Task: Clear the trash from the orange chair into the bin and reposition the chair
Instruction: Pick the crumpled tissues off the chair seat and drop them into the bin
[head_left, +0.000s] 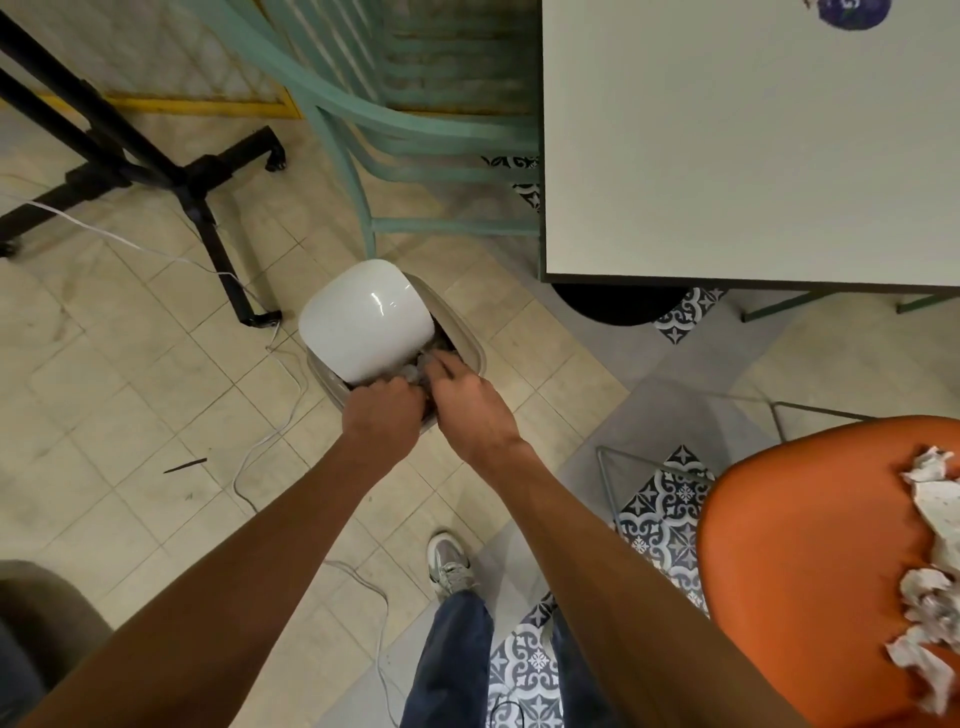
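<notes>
Orange chair (810, 561): stood at about 4 o'clock in the view, its seat partly cut by the right edge.
Trash on the chair: several crumpled white papers (930, 545) lay on the seat along its right side, from about 3 o'clock down to 5 o'clock.
Bin (470, 345): a grey one on the tiled floor (130, 389) near the centre, slightly toward 12 o'clock; its white lid (366, 319) was tilted up on the 10 o'clock side and the opening showed on the 4 o'clock side.
Inside the bin: some grey crumpled paper was visible in the gap under the lid; details were too dark to tell.
Left hand (384, 415): curled at the near rim of the bin, fingers bent inward; I could not tell whether it held anything.
Right hand (470, 402): just beside the left one, fingers stretched loosely into the opening, touching the paper there; a firm grip could not be seen.
Green chair (415, 135): at 12 o'clock, beyond the bin.
White table (748, 140): at 1 to 2 o'clock.
Black stand (156, 171): at 10 o'clock, with a white cable (291, 395) running over the floor beside it.
Person: one shoe (449, 564) and dark trousers at 6 o'clock.
</notes>
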